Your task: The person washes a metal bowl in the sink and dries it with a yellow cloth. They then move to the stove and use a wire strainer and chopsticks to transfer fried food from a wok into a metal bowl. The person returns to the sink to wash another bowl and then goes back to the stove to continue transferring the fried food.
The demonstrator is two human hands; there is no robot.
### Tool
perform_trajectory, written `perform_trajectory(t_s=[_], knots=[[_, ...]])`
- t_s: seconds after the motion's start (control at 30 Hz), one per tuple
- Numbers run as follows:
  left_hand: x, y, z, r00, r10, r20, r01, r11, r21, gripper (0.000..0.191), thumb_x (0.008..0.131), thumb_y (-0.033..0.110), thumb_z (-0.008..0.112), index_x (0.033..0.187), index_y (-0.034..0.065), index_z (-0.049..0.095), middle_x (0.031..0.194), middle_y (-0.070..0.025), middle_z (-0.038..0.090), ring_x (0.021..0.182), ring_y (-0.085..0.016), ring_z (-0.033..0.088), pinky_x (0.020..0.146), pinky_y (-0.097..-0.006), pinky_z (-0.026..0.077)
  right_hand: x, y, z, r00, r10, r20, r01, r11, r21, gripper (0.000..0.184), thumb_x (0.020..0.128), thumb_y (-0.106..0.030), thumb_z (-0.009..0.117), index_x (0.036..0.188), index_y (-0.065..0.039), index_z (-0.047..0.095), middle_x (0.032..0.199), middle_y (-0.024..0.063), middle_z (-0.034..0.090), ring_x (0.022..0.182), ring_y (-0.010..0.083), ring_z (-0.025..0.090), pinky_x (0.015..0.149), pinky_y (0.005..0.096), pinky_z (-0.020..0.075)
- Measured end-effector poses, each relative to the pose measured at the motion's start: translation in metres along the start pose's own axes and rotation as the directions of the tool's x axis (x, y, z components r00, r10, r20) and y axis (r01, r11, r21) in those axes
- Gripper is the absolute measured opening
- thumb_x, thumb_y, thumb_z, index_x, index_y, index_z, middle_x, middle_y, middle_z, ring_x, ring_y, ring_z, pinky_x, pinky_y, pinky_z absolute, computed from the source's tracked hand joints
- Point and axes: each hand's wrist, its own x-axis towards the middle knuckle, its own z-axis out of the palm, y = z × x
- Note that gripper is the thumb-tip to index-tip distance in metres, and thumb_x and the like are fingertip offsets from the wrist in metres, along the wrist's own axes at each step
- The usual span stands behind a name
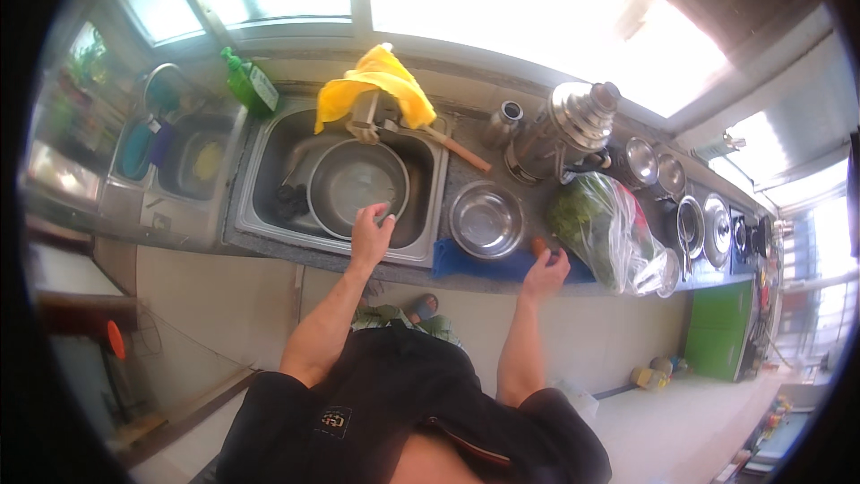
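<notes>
My left hand (373, 235) is over the near rim of a round metal basin (359, 181) in the sink. Its thumb and fingers pinch a small, thin greenish thing (384, 216), too small to identify. My right hand (545, 274) is at the counter's front edge, over a blue cloth (480, 265). Its fingertips are at a small dark object (553, 257), beside a small orange-brown item (539, 245); whether they grip either is unclear. Between the hands stands a shiny metal bowl (486, 220). Leafy greens (579, 215) in a clear plastic bag lie right of my right hand.
A yellow cloth (376, 84) drapes over the faucet, near a wooden handle (467, 151). A green pump bottle (252, 84) stands behind the sink (269, 228). A metal vacuum flask (561, 128) and smaller metal container (504, 122) stand behind the bowl. Pots and lids (717, 228) line the right counter.
</notes>
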Motion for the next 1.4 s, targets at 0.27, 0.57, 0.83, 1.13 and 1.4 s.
perform_trajectory(t_s=[0.27, 0.57, 0.83, 1.13, 1.4], knots=[[0.019, -0.055, -0.083, 0.99, -0.136, -0.023, 0.136, 0.991, 0.014, 0.034, 0.088, 0.021, 0.071, 0.114, -0.0004, 0.066, 0.113, -0.02, 0.065, 0.109, -0.033, 0.062, 0.095, -0.0405, 0.049, -0.11, -0.156, 0.037, 0.697, -0.48, 0.533, 0.174, 0.834, 0.524, 0.015, 0.092, -0.015, 0.067, 0.096, -0.001, 0.071, 0.086, 0.0185, 0.069, 0.078, 0.0295, 0.069, 0.072, 0.0374, 0.0534], [0.03, -0.106, -0.161, 0.986, -0.108, -0.127, 0.115, 0.992, 0.049, 0.032, 0.087, 0.02, 0.071, 0.113, 0.0017, 0.068, 0.105, -0.0119, 0.066, 0.082, -0.02, 0.061, 0.078, -0.033, 0.051, -0.153, -0.18, 0.219, 0.574, 0.144, 0.806, -0.084, 0.99, -0.117, 0.029, 0.086, -0.02, 0.06, 0.08, 0.006, 0.07, 0.069, 0.0206, 0.07, 0.066, 0.0331, 0.072, 0.071, 0.0407, 0.0564], [0.04, -0.131, -0.22, 0.976, -0.157, -0.149, 0.166, 0.985, 0.053, 0.03, 0.088, 0.017, 0.07, 0.112, 0.0013, 0.068, 0.107, -0.0124, 0.066, 0.088, -0.021, 0.062, 0.08, -0.0334, 0.051, -0.17, -0.153, 0.276, 0.633, 0.223, 0.741, -0.161, 0.975, -0.156, 0.029, 0.087, -0.018, 0.061, 0.086, 0.009, 0.07, 0.083, 0.0283, 0.071, 0.075, 0.0397, 0.072, 0.069, 0.0463, 0.0568], [0.061, -0.124, -0.21, 0.989, -0.145, -0.037, 0.145, 0.989, -0.011, 0.03, 0.087, 0.018, 0.072, 0.111, 0.0009, 0.067, 0.108, -0.016, 0.066, 0.102, -0.03, 0.064, 0.089, -0.0378, 0.051, -0.174, -0.256, 0.212, 0.689, -0.147, 0.71, 0.265, 0.963, -0.057, 0.034, 0.088, -0.036, 0.061, 0.089, -0.003, 0.072, 0.091, 0.0232, 0.071, 0.091, 0.0444, 0.068, 0.081, 0.0523, 0.0535], [0.062, -0.105, -0.196, 0.996, -0.087, -0.004, 0.086, 0.992, -0.091, 0.034, 0.085, 0.02, 0.072, 0.112, 0.0002, 0.067, 0.105, -0.017, 0.067, 0.1, -0.03, 0.066, 0.09, -0.0398, 0.052, -0.196, -0.346, 0.211, 0.603, -0.46, 0.652, 0.514, 0.849, 0.124, 0.03, 0.092, -0.031, 0.06, 0.083, -0.004, 0.068, 0.085, 0.0194, 0.071, 0.081, 0.0405, 0.069, 0.072, 0.0512, 0.0546]])
